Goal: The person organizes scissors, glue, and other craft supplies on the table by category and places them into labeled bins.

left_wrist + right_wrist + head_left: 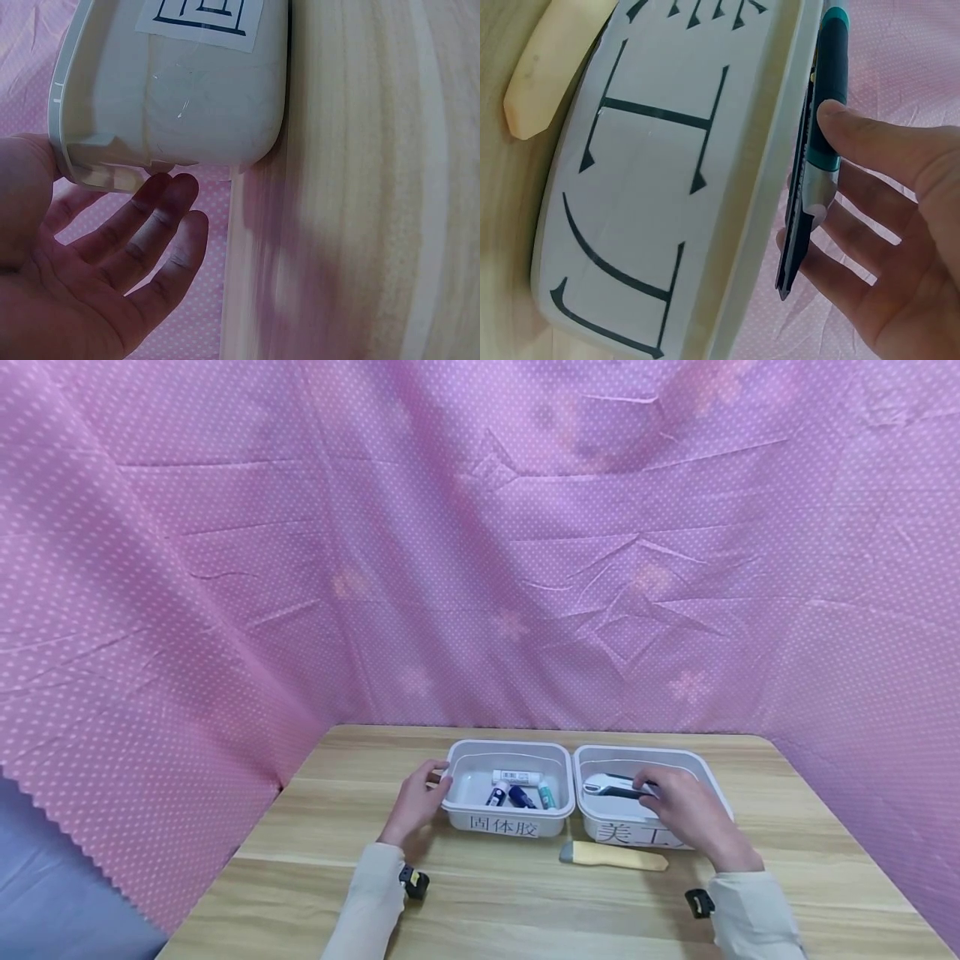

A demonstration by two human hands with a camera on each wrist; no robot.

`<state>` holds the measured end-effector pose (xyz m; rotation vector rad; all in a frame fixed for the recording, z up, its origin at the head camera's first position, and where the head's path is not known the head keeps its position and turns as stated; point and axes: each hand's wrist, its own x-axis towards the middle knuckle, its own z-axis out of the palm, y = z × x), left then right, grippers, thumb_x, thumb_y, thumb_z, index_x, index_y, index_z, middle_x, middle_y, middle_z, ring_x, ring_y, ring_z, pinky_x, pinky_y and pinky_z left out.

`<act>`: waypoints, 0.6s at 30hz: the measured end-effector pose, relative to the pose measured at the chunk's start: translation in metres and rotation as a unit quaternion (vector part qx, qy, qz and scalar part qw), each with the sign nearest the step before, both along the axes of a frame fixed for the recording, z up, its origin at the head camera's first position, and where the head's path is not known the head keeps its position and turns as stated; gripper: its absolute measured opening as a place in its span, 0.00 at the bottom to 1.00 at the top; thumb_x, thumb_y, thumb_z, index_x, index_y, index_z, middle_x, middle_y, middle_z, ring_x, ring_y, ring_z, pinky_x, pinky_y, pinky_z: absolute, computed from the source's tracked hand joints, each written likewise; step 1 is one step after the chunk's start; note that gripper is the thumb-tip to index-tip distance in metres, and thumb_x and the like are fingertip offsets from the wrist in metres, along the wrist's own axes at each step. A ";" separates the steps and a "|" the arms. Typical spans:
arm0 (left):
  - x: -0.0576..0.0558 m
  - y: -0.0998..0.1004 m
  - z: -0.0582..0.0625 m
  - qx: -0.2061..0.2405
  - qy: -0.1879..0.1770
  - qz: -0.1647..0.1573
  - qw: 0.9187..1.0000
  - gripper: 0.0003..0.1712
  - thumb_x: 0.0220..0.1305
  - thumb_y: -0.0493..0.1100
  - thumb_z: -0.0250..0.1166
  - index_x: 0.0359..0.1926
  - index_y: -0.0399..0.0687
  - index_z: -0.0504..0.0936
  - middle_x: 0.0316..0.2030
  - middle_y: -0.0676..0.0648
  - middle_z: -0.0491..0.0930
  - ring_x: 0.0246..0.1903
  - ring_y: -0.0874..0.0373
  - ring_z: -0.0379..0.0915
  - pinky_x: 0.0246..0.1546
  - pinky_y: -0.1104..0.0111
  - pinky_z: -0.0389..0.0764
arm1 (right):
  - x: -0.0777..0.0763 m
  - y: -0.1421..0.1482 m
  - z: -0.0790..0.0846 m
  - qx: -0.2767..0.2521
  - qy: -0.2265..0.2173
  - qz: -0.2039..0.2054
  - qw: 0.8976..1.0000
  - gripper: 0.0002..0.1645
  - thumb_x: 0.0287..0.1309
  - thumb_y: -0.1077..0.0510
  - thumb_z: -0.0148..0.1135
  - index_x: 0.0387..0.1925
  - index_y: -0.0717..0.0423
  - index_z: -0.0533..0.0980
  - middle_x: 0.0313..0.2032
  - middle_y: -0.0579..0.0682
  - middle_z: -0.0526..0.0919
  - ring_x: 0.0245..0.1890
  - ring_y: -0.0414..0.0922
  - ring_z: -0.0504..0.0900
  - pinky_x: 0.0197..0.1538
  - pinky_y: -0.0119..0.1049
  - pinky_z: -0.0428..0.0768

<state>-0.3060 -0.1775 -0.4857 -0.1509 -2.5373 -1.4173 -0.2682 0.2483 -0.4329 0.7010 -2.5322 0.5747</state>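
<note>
My right hand [686, 806] pinches a utility knife [618, 787], silver with dark green grips, over the right white bin [712, 777]. In the right wrist view, the thumb presses on the knife's handle [831, 90], with the fingers behind it. My left hand [417, 800] touches the left end of the left white bin [453, 818]. The left wrist view shows its fingers [161, 262] loosely bent beside the bin's corner, with the thumb tip hidden at the rim. Inside that bin lie several glue sticks [517, 777], white, dark blue and teal.
A yellow utility knife [618, 855] with a grey end lies on the wooden table [495, 902] before the right bin. Both bins stand side by side with paper labels [504, 825] on their fronts. A pink dotted curtain [480, 568] hangs behind.
</note>
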 end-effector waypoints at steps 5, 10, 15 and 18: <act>-0.001 0.000 -0.001 0.000 0.007 -0.005 1.000 0.22 0.73 0.41 0.61 0.64 0.38 0.76 0.46 0.35 0.82 0.39 0.50 0.82 0.39 0.61 0.86 | -0.002 0.002 -0.003 -0.002 -0.006 -0.007 1.000 0.13 0.50 0.69 0.75 0.37 0.54 0.84 0.36 0.50 0.88 0.40 0.50 0.86 0.44 0.51 0.84; -0.002 -0.001 -0.002 0.005 0.003 0.000 1.000 0.21 0.73 0.41 0.61 0.64 0.39 0.77 0.46 0.36 0.82 0.39 0.49 0.83 0.40 0.60 0.86 | -0.002 0.004 -0.004 -0.003 -0.014 -0.007 1.000 0.14 0.50 0.70 0.75 0.38 0.54 0.85 0.38 0.51 0.89 0.41 0.52 0.87 0.45 0.52 0.84; -0.002 0.000 -0.001 0.003 -0.003 0.002 1.000 0.22 0.73 0.42 0.62 0.64 0.40 0.76 0.47 0.36 0.82 0.40 0.49 0.82 0.41 0.60 0.86 | -0.002 0.005 -0.007 -0.003 -0.021 -0.007 1.000 0.14 0.48 0.70 0.76 0.36 0.53 0.84 0.37 0.51 0.89 0.41 0.52 0.87 0.45 0.53 0.84; -0.001 0.000 -0.001 -0.001 -0.005 0.000 1.000 0.22 0.74 0.42 0.61 0.64 0.40 0.76 0.48 0.36 0.82 0.40 0.49 0.82 0.41 0.59 0.86 | -0.004 0.006 -0.010 0.002 -0.025 -0.013 1.000 0.13 0.49 0.69 0.76 0.35 0.52 0.85 0.36 0.50 0.89 0.40 0.51 0.86 0.44 0.53 0.84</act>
